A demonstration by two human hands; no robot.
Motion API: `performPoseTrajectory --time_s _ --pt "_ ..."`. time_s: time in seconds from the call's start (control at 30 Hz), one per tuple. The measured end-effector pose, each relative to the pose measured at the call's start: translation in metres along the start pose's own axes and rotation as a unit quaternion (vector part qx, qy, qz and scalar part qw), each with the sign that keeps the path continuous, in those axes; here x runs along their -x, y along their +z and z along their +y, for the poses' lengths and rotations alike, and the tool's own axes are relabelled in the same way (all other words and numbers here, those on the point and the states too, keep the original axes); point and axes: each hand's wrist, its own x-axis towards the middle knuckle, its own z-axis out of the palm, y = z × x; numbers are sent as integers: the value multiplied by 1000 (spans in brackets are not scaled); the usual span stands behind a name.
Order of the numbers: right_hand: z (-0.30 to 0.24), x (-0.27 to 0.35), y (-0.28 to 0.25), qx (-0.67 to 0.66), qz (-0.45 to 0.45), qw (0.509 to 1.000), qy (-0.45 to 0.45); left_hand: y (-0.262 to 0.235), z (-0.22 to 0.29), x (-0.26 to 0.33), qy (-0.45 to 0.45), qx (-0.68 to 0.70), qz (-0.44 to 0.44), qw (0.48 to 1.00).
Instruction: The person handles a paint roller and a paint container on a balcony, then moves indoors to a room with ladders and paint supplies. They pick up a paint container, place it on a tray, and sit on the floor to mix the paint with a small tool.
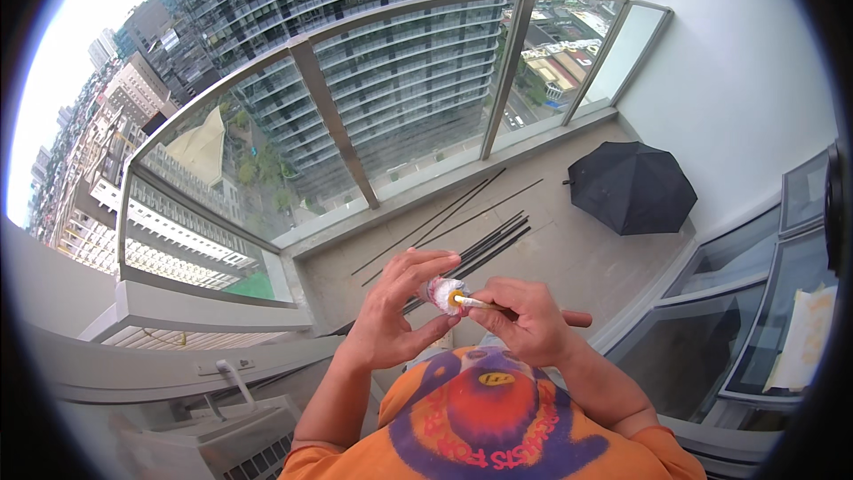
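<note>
In front of my orange shirt, my left hand curls its thumb and fingers around a white, crumpled pack with pink marks. A small yellow ring shows on the pack's end facing me. My right hand pinches a slim tool whose whitish tip meets the yellow ring. A reddish-brown handle sticks out past the right wrist and lines up with that tool. The right palm hides the length between, so its exact kind is unclear.
Several thin black strips lie on the balcony floor ahead. An open black umbrella rests by the white wall at right. A glass railing curves across the far side. Window panes stand at right, an outdoor air-conditioner unit at lower left.
</note>
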Motion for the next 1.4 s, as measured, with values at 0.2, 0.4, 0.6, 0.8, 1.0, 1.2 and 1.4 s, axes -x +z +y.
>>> performPoseTrajectory --time_s 0.2,0.4,0.6,0.8,1.0,1.2,1.4 --pt "18 14 2 -212 23 966 147 13 21 -5 -143 49 -170 974" --pt "-30 0 -49 -402 248 882 -6 -1 13 -9 -201 35 -173 964" --pt "-17 24 -127 -146 258 946 133 -3 -31 7 -225 257 -99 935" --pt "21 4 -62 -354 141 914 136 25 -25 -3 6 214 -47 976" --pt "28 -21 -35 -357 27 932 61 65 -26 -2 -83 314 -229 918" --pt "41 -32 -23 -133 53 988 62 130 -30 4 -185 459 -75 866" --pt "41 4 -1 -72 70 983 154 130 -41 -10 -340 524 126 771"
